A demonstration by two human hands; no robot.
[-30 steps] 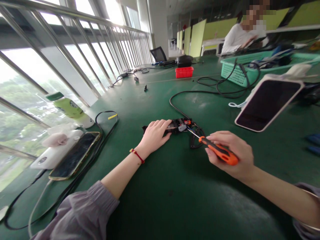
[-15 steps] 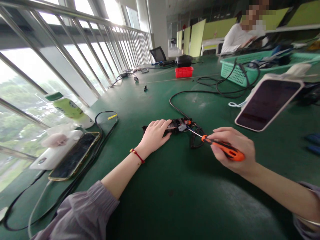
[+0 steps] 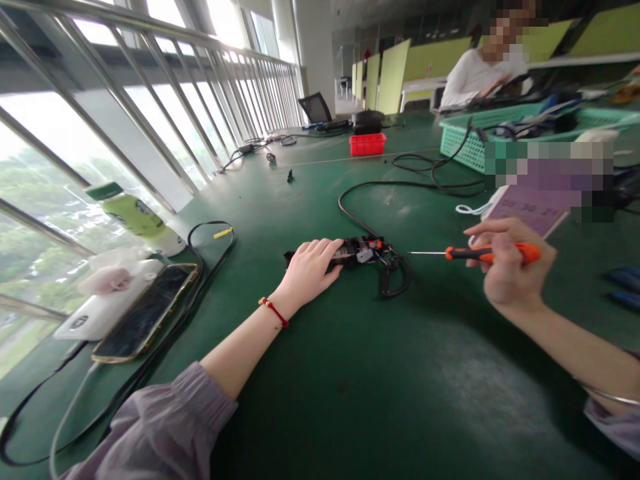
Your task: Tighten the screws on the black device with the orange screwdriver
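My left hand [image 3: 313,265] lies over a black corded device [image 3: 357,252], its fingers wrapped round the body and holding it to the green table. The device's right end is opened up, with a grey block [image 3: 365,255], an orange-red part and thin coloured wires bare. A black loop-shaped piece [image 3: 397,288] sticks out at that end. My right hand [image 3: 520,267] is closed round an orange and black screwdriver [image 3: 470,253] held in the air to the right. The screwdriver's thin shaft points left, its tip apart from the device.
At right, a phone [image 3: 530,207] leans with a lit screen, before a green basket [image 3: 463,143] of cables. A red tray [image 3: 367,145] stands farther back. A bottle [image 3: 137,217], another phone [image 3: 145,313] and black cables lie left, by the railing. A person in white [image 3: 465,80] sits behind.
My right hand has drawn the screwdriver away from the device, right and slightly up, and levelled it. The leaning phone's screen has lit up. My left hand has stayed in place.
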